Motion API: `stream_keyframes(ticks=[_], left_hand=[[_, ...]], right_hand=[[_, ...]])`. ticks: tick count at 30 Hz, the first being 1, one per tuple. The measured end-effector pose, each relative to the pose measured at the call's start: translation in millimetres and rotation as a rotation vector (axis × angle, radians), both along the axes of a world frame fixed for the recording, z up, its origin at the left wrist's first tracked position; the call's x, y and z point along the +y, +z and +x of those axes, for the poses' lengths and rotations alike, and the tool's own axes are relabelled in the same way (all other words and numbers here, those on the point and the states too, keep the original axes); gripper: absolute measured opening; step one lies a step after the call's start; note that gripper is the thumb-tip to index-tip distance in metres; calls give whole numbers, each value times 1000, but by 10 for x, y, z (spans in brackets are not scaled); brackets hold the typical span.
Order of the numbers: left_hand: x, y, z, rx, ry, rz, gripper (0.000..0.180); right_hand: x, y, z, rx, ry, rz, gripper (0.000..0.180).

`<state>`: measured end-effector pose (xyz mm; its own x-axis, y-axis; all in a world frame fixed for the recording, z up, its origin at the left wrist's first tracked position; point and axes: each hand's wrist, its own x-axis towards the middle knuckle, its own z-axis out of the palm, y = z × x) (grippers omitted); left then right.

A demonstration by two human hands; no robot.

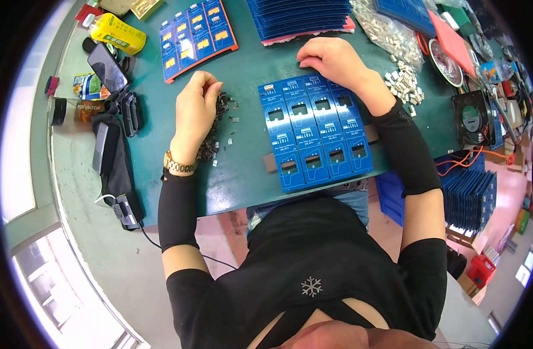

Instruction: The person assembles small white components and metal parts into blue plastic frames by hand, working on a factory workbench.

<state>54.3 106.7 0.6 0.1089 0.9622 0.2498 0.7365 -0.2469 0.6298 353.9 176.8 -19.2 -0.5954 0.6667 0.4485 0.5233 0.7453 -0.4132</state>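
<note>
A blue circuit board panel (306, 139) with rows of rectangular cutouts lies on the green table in front of me. At its upper left corner a small white connector is seated. My right hand (336, 63) is over the far edge of the panel, fingers curled and thumb against them; anything between the fingertips is too small to make out. To the panel's left, my left hand (197, 110) is closed in a pinch beside a pile of small dark pinned components (209, 142). What its fingertips hold is hidden. Several loose components lie between that pile and the panel.
White connectors (403, 87) spill from a clear bag at the right. Behind stand a stack of blue boards (298, 20) and another panel on an orange frame (198, 38). A yellow bottle (118, 34), phone (108, 67) and jar (74, 111) are left; a fan (471, 119) is right.
</note>
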Motion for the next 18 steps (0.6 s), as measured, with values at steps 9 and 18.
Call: stream_keyframes(ticks=[9,18], left_hand=[[19,7,21,-1,63,-2,13],[47,55,27,-113,106,-149,9]], right_hand=[[79,13,18,-75,92,-114,13],[-142,148,-65,156,55,-39,13]])
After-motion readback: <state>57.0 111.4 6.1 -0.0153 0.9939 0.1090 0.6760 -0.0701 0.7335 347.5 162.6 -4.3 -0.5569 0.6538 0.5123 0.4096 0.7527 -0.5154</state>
